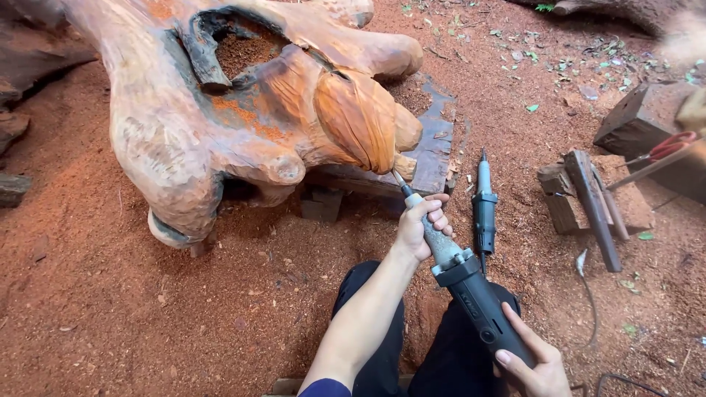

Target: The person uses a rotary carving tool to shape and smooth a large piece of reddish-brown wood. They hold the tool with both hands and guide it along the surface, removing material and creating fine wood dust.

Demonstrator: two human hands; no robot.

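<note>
1. Head view shows the left hand (424, 226) closed around the grey tapered neck of a long black and grey electric die grinder (460, 273). The right hand (535, 362) is wrapped around the black rear body of this tool, close to the person's knees.
2. The thin metal bit (398, 179) reaches forward from the left hand and meets the lower edge of the large orange-brown carved tree root (279, 103), just above the left fingers.
3. Risk: the left fingers sit very near the bit. If the bit catches in the grain, I think the tool can jump back toward them.
4. Risk: the ground is loose red sawdust (110, 309). Dust can fly toward the face, and the root, which rests on dark wooden boards (434, 151), may shift under a hard push.
5. Risk: a thin cable (588, 294) lies to the right of the right hand and could snag.
6. Count: two hands, both gripping; two grinders, because a second dark green and grey one (484, 209) lies just right of the left hand; one carved root; one red-handled pair of scissors (665, 147) far to the right, on wooden blocks (588, 198).
</note>
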